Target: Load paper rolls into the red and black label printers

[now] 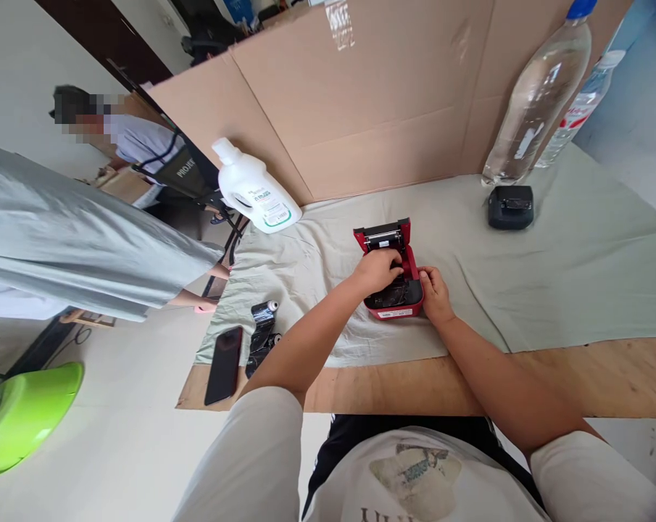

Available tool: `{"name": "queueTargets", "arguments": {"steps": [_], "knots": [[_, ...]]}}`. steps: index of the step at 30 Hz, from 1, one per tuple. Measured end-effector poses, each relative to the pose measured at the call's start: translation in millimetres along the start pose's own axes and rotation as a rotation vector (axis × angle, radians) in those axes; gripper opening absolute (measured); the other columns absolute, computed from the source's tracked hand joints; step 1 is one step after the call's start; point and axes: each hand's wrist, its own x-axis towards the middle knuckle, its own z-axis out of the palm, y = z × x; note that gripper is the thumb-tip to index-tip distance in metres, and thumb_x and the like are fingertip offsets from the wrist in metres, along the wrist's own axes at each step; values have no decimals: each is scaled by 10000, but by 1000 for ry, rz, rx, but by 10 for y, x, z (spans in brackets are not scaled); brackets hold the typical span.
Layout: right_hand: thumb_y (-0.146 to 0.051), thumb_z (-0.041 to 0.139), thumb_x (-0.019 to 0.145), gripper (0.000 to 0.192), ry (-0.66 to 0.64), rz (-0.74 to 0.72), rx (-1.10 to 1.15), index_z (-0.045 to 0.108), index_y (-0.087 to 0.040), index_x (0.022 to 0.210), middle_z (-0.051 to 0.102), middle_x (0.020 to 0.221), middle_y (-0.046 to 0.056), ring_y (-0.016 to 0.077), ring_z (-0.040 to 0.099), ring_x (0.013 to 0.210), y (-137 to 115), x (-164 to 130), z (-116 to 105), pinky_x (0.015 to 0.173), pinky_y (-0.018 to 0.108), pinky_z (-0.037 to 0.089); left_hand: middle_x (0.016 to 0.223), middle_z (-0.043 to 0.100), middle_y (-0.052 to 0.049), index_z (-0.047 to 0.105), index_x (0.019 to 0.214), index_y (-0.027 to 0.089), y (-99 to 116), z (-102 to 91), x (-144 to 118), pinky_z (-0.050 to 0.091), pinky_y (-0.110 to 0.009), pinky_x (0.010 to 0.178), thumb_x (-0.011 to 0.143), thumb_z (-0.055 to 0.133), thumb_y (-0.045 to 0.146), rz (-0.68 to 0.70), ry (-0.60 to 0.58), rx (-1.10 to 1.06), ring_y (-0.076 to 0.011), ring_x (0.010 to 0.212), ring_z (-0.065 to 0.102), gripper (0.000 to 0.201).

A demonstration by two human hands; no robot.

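- small red plastic label printer, lid open, sits mid-table on pale green cloth, toward the near edge.
- left hand reaches into its black bay; right hand clamps its side.
- best to brace firmly and work the fingers gently.

Both arms reach forward — left hand curled, right hand cupped.

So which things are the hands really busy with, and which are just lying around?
In use:
- red printer with its lid open
- left hand, reaching into the printer
- right hand, touching the printer's side

Just lying about:
- white jug
- black phone
- black roll
- small black box
- two clear bottles
- green bowl
- cardboard wall
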Motion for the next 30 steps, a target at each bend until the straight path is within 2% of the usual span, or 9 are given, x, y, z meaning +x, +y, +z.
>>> {"name": "queueTargets", "arguments": {"steps": [4,6,7,10,15,19,23,26,30], "knots": [[-672,431,903,500,5,-2,0,616,-213,978,691,991,68,228,623,952,-1,4,5,897,414,492,935,719,-52,670,955,188,-108,-88,-147,543,-301,789,953,516,280,169,484,-269,-167,835,672,180],[-675,435,898,505,9,10,-3,617,-210,976,691,992,70,230,623,947,-8,3,3,892,416,492,1090,696,-97,654,1065,181,-206,-125,-174,521,-353,917,985,469,396,196,697,-276,-202,1024,648,295],[-675,437,897,507,9,13,-3,618,-209,978,690,994,72,231,623,946,-12,1,1,890,418,492,1189,667,-120,638,1133,180,-261,-128,-179,486,-390,996,991,444,451,199,750,-260,-226,1141,606,362],[-674,437,898,507,6,11,4,620,-209,984,688,997,71,231,623,951,-15,-3,-3,896,422,492,1329,591,-159,570,1288,166,-393,-58,-219,389,-455,1112,1007,340,538,211,745,-261,-260,1303,498,520],[-657,418,921,495,6,-3,26,613,-212,1016,683,1020,73,227,623,976,38,-8,8,915,431,498,1218,627,-144,580,1265,168,-354,209,-517,419,-447,1064,1038,235,475,255,792,-347,-238,1203,545,516],[-591,375,968,454,61,-61,7,580,-221,1132,659,1125,87,225,616,1045,30,-48,-1,927,443,511,1181,626,-140,577,1240,184,-259,467,-755,429,-468,1043,1033,227,469,282,843,-371,-252,1201,544,497],[-480,362,993,418,110,-380,-108,520,-223,1283,573,1309,135,261,557,1211,-143,-127,-56,964,477,502,1190,615,-143,548,1252,188,-260,772,-828,407,-512,1074,1021,264,466,287,897,-358,-275,1255,524,460],[-434,390,978,419,67,-637,-243,505,-226,1323,552,1349,141,295,523,1263,-295,-175,-86,1025,532,462,1272,581,-163,494,1311,184,-292,949,-820,371,-553,1115,1013,277,469,286,939,-327,-297,1346,464,466],[-480,484,927,453,-10,-764,-350,530,-218,1293,589,1298,139,322,521,1262,-362,-191,-78,1068,563,428,1306,568,-169,436,1369,184,-329,1043,-800,377,-555,1114,1008,286,459,291,968,-310,-299,1365,454,478]]}}
